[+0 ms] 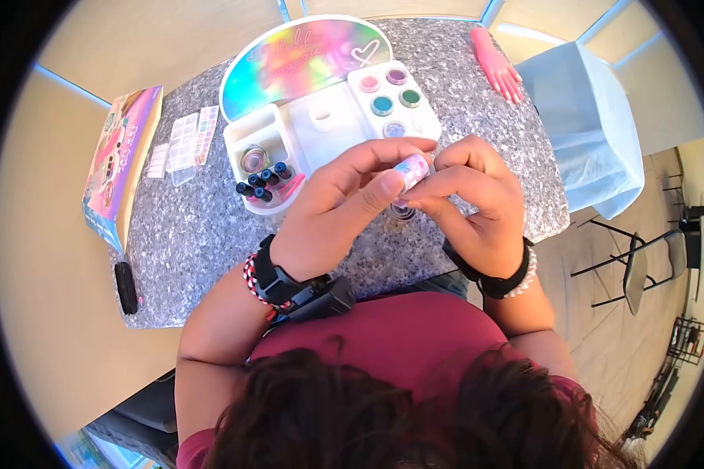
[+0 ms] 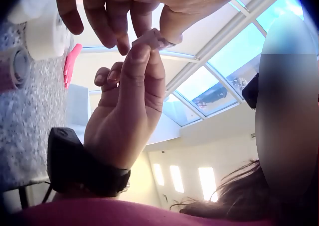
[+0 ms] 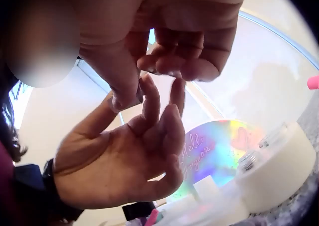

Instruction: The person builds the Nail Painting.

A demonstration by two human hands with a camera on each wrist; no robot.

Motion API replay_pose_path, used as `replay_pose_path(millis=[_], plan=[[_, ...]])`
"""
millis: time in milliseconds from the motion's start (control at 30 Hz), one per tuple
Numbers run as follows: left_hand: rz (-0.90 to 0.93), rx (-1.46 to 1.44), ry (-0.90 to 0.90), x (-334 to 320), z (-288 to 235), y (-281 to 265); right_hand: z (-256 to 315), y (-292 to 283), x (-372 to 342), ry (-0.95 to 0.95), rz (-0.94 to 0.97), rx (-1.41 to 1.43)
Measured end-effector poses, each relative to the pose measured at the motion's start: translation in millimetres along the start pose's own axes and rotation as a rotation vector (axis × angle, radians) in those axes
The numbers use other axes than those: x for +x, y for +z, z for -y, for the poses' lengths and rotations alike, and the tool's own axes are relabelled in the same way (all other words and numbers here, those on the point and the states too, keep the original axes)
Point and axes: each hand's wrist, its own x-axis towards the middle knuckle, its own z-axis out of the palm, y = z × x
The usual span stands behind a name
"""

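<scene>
Dark hair (image 1: pixel 305 410) hung nearest; beyond, the left hand (image 1: pixel 332 203) and right hand (image 1: pixel 481 205) pinched a small pastel piece (image 1: pixel 413 170) above the speckled table (image 1: pixel 383 258), a folding chair (image 1: pixel 636 273) standing right on the floor (image 1: pixel 602 344).

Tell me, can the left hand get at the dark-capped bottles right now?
Probably not straight away: the left hand pinches the small patterned piece, which the right hand also holds. Once freed, likely yes; the dark-capped bottles sit close by, with nothing visible between.
</scene>
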Motion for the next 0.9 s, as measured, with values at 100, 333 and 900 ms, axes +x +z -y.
replay_pose_path(millis=[100, 333, 900], plan=[[0.011, -0.082, -0.095, 3, 9, -2, -4, 7, -4, -0.046, -0.055, -0.113], [-0.034, 0.574, 0.006, 1, -5, -15, 0, -25, 0, -0.124, 0.137, -0.205], [0.204, 1.039, 0.067, -3, -12, -15, 6, -10, 12, -0.211, 0.261, -0.449]])
